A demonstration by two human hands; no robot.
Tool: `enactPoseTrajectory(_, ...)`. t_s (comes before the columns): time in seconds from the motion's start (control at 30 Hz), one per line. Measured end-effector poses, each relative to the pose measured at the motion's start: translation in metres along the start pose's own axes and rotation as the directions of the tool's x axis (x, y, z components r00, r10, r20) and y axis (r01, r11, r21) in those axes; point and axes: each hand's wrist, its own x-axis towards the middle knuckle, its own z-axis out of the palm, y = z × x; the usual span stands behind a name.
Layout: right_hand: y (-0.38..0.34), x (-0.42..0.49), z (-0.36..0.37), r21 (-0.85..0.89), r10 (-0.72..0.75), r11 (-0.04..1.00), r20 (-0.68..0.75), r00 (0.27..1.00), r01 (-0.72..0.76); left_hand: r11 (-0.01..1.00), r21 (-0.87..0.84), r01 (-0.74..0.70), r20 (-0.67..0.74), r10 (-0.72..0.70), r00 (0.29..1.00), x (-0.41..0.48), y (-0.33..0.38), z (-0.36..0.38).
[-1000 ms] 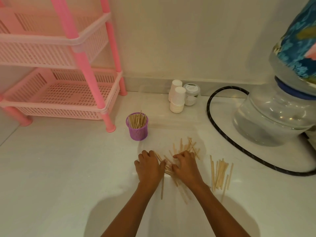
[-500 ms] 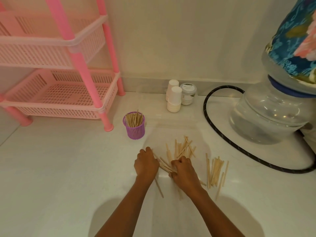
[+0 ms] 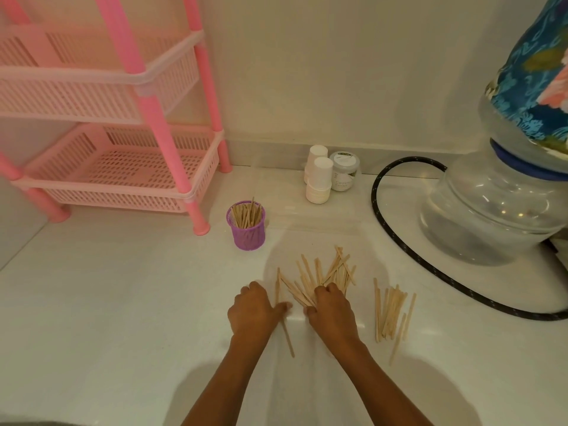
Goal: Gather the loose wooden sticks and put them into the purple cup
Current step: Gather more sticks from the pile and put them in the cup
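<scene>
A purple mesh cup [image 3: 246, 229] stands on the white floor with several wooden sticks upright in it. A loose pile of wooden sticks [image 3: 322, 273] lies below and right of the cup. My right hand [image 3: 330, 310] rests on the near end of that pile, fingers curled over several sticks. My left hand [image 3: 253, 310] lies palm down just left of the pile, its thumb touching a stick; another single stick [image 3: 287, 338] pokes out beneath it. A second, tidier bundle of sticks [image 3: 390, 313] lies to the right of my right hand.
A pink plastic rack [image 3: 116, 167] stands at the back left. White paper cups [image 3: 319, 179] and a small jar [image 3: 345, 175] sit by the wall. A black hose [image 3: 399, 241] curves around a large clear water bottle [image 3: 491, 210] at the right.
My hands have drawn slightly apart; the left slid away from the pile. The right hand has stayed on the sticks, which now fan out more visibly above it.
</scene>
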Motion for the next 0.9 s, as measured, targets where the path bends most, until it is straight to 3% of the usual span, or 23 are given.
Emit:
enactPoseTrajectory(0.13,-0.006,0.001,0.0,-0.007,0.024,1.0,0.004,1.0,-0.024,0.999,0.048,-0.017,0.042,0.015,0.999,-0.013,0.0,0.011)
enactPoseTrajectory(0.67,-0.023,0.006,-0.002,-0.083,-0.028,0.996,0.055,0.998,0.032,0.99,-0.136,0.023,0.044,-0.017,0.999,-0.005,0.019,0.011)
enactPoseTrajectory(0.9,-0.024,0.012,-0.009,-0.029,0.073,0.997,0.071,0.995,-0.071,0.981,-0.188,0.057,0.059,-0.047,0.997,-0.002,0.018,0.009)
